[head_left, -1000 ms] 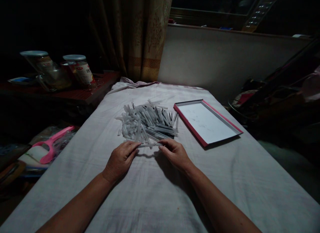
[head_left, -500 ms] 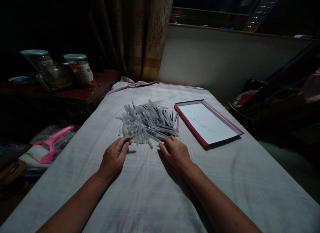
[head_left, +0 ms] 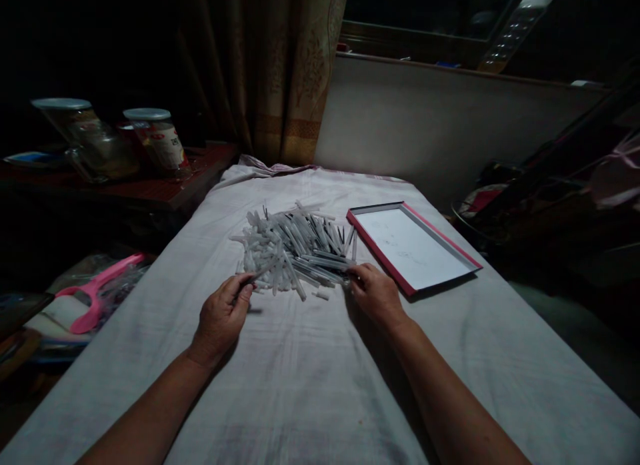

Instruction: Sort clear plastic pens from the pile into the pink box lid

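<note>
In the head view, I see the left hand (head_left: 220,315) pinching a slim pen (head_left: 261,273) in its fingers. The right hand (head_left: 376,293) reaches the right edge of the pens' heap (head_left: 295,242) on the cloth (head_left: 285,385); whether its fingers grip one, I can't tell. Beside it lies a red-edged tray (head_left: 379,255).

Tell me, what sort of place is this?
Probably a room in a home: a patterned curtain hangs beside what looks like a window, a lidded jar stands on a reddish side table, and pale cloth covers the worktop.
</note>
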Motion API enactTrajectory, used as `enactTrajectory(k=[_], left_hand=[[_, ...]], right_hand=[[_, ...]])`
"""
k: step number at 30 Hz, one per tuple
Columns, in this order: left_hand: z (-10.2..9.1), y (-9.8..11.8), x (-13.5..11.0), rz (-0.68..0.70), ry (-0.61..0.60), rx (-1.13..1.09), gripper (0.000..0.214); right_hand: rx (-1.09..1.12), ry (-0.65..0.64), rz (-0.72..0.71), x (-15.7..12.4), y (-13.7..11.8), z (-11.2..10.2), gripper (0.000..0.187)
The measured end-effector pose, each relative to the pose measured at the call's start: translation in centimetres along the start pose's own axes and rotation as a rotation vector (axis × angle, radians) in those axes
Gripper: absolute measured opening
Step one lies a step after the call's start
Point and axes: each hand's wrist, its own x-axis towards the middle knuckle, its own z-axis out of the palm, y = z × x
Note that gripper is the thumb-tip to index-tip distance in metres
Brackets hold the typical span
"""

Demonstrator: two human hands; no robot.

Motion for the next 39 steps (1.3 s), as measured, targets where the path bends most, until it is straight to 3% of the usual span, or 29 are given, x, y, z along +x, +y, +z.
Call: enactTrajectory(k=[5, 15, 23, 34, 39], left_hand=[[0.3, 0.4, -0.1, 0.049, -0.046, 0.009, 0.034], [0.6, 0.5, -0.1, 0.104, -0.06, 0.035, 0.033], [0.6, 0.5, 0.0, 0.097, -0.08, 0.065, 0.034], [0.8, 0.2, -0.1, 0.091, -0.089, 0.072, 0.034], [0.7, 0.7, -0.1, 0.155, -0.107, 0.082, 0.032]], right_hand=[[0.099, -0.004, 0.022, 0.3, 2.6, 0.5, 0.025], [0.049, -0.055, 0.008, 0.4, 1.5, 1.5, 0.01], [0.162, -0.028, -0.023, 0.7, 3.0, 1.8, 0.032], [-0.006, 0.007, -0.099, 1.1, 2.7, 2.1, 0.018], [0.176, 0.067, -0.036, 0.8, 2.5, 2.0, 0.015]])
